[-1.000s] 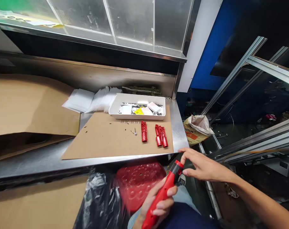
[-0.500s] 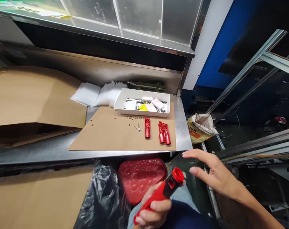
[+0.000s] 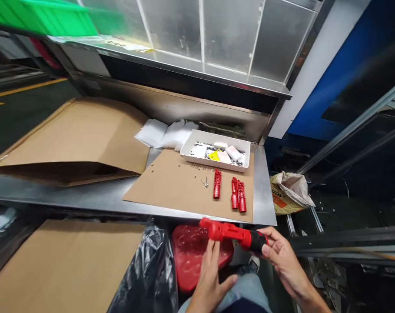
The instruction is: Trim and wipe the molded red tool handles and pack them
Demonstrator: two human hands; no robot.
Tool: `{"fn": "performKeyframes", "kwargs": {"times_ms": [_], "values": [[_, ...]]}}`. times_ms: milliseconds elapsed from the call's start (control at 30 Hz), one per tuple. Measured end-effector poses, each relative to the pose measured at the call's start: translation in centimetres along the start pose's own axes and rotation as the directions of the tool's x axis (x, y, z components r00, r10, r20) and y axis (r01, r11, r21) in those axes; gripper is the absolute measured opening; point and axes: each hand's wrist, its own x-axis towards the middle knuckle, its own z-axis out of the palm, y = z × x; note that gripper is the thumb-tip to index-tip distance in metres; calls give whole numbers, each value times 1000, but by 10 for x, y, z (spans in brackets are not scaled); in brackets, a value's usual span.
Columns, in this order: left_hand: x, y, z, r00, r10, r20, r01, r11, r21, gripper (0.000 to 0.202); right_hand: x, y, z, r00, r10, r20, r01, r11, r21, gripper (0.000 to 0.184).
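Note:
I hold a red tool (image 3: 231, 232) with a black band crosswise below the steel bench edge. My right hand (image 3: 282, 256) is closed round its black-banded right end. My left hand (image 3: 213, 274) reaches up from below, fingers straight and touching the red part near its left end. On the cardboard sheet (image 3: 174, 184) above lie three small red parts (image 3: 230, 191), one apart on the left, two side by side, and a small metal screw (image 3: 204, 182).
A white tray (image 3: 217, 152) of small parts stands at the back of the steel bench (image 3: 261, 191), with white bags (image 3: 164, 132) beside it. A large folded cardboard (image 3: 73, 143) lies left. Below are a red stool (image 3: 190, 256), black plastic (image 3: 145, 278), and a crumpled bag (image 3: 291, 191) at right.
The tool has swung from pointing up-right in my left hand to lying crosswise; my right hand, open before, has closed on its end. The view has shifted left.

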Motion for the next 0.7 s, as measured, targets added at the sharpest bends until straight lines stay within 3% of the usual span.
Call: {"fn": "performKeyframes", "kwargs": {"times_ms": [67, 133, 200, 267, 300, 367, 500, 600, 700], "values": [[-7, 7, 7, 972, 192, -139, -191, 981, 21, 90, 7, 27, 15, 1000, 28, 4, -28, 999, -26, 48], [-12, 19, 16, 919, 271, -288, -298, 953, -56, 77, 16, 46, 32, 996, 16, 93, 5, 974, -225, 55], [-13, 35, 19, 880, 174, -442, -303, 923, -238, 66, 35, 49, 47, 975, 21, 219, 82, 890, -448, 61], [-14, 54, 14, 845, 22, -535, -298, 849, -436, 60, 69, 38, 58, 959, 42, 282, 142, 785, -603, 60], [-16, 63, 8, 843, -39, -537, -297, 798, -524, 58, 92, 29, 63, 961, 38, 273, 160, 730, -665, 56], [-22, 78, -5, 878, -86, -471, -281, 705, -651, 46, 148, 11, 74, 975, -9, 222, 187, 573, -798, 40], [-41, 97, -25, 948, -26, -318, -250, 558, -791, 31, 254, 5, 112, 993, -25, 116, 119, 205, -971, 35], [-55, 102, -27, 965, 57, -257, -257, 418, -871, 30, 295, 26, 138, 996, 7, 92, 92, -26, -995, 33], [-65, 106, -25, 971, 133, -197, -227, 269, -936, 34, 306, 44, 148, 988, 13, 155, 155, -200, -967, 33]]}}
